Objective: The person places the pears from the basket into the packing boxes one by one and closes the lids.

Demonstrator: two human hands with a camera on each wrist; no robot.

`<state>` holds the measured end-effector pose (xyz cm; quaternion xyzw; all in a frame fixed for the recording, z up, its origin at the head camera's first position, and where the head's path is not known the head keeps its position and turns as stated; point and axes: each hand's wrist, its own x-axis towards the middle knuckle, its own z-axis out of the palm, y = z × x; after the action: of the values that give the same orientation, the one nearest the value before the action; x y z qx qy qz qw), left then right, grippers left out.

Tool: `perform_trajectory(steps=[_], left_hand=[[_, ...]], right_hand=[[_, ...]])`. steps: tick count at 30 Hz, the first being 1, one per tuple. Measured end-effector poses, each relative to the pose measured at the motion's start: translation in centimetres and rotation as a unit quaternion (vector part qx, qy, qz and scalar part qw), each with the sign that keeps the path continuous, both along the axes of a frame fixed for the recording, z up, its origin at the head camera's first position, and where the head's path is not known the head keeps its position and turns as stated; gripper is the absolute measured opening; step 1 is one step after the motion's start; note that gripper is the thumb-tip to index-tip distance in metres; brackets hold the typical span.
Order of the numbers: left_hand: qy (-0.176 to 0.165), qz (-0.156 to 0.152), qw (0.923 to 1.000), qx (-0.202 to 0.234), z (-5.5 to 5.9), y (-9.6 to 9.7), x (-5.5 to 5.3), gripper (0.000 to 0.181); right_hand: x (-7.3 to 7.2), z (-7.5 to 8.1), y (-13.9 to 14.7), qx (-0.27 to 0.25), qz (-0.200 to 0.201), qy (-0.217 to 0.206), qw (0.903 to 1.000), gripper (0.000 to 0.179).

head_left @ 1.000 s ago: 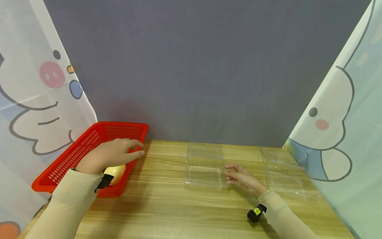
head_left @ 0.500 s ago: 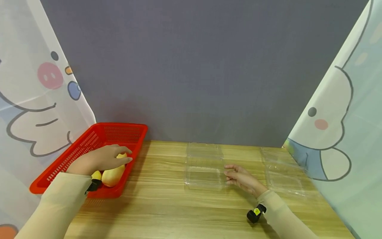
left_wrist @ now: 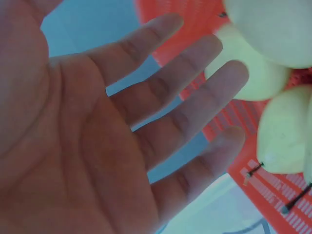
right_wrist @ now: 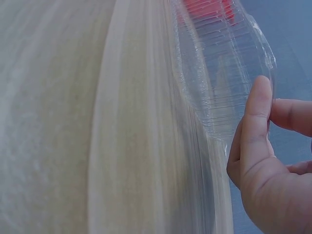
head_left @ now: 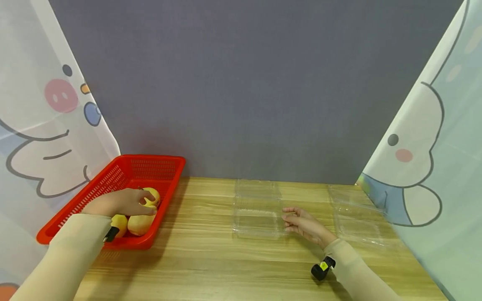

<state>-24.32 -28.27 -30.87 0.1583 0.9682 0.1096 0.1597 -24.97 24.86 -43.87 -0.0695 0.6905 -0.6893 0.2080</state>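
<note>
My left hand (head_left: 122, 202) is inside the red basket (head_left: 170, 184), low over several yellow pears (head_left: 139, 225). In the left wrist view its fingers (left_wrist: 183, 114) are spread and nearly straight, and the pale pears (left_wrist: 280, 134) with dark stems lie just beyond the fingertips. My right hand (head_left: 306, 227) is at the right edge of a clear plastic container (head_left: 257, 219) with its lid raised at the back. The right wrist view shows thumb and finger pinching the rim of that clear container (right_wrist: 217, 92).
A second clear container (head_left: 359, 228), also with its lid up, stands at the right on the wooden table (head_left: 211, 267). Behind runs a grey panel (head_left: 241, 92). Printed cloths (head_left: 433, 167) flank both sides.
My left hand has moved left and down into the basket, and more of the pears show now. My right hand stays at the container's edge.
</note>
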Motion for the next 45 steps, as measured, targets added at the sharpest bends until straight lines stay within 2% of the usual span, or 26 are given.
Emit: perform_trajectory(steps=[3,10,17,22,26,33,34,38,45], left_hand=[[-0.021,0.007,0.9998,-0.003,-0.2,-0.4,-0.2,0.057],[-0.039,0.027,0.9988,-0.017,-0.6,-0.6,-0.4,0.058],[-0.079,0.090,0.9924,-0.029,-0.3,-0.9,-0.2,0.074],[-0.104,0.128,0.9862,-0.018,-0.2,-1.1,-0.4,0.081],[-0.112,0.132,0.9848,-0.014,-0.3,-1.2,-0.8,0.080],[-0.122,0.082,0.9890,-0.019,-0.9,-0.8,-2.0,0.070],[-0.127,0.084,0.9882,-0.016,-1.0,-0.7,-2.2,0.070],[-0.144,0.130,0.9810,-0.009,-1.3,-0.5,-2.6,0.075],[-0.161,0.166,0.9728,-0.001,-2.2,-0.2,-2.9,0.083]], right_hand=[[0.0,0.0,0.0,-0.002,-0.002,-0.001,1.0000,0.058],[-0.1,0.0,0.0,-0.001,-0.002,-0.003,1.0000,0.058],[0.0,0.1,-0.1,-0.004,-0.004,-0.003,1.0000,0.057],[0.0,0.1,-0.1,-0.003,-0.003,-0.002,1.0000,0.058],[0.0,0.1,-0.1,-0.003,-0.002,-0.003,1.0000,0.058],[0.1,0.2,-0.1,-0.007,0.001,-0.005,1.0000,0.060],[0.1,0.2,-0.1,-0.007,0.002,-0.004,1.0000,0.060],[0.2,0.2,0.0,-0.002,0.005,0.001,1.0000,0.061],[0.1,0.2,0.0,0.001,0.009,0.009,0.9999,0.061]])
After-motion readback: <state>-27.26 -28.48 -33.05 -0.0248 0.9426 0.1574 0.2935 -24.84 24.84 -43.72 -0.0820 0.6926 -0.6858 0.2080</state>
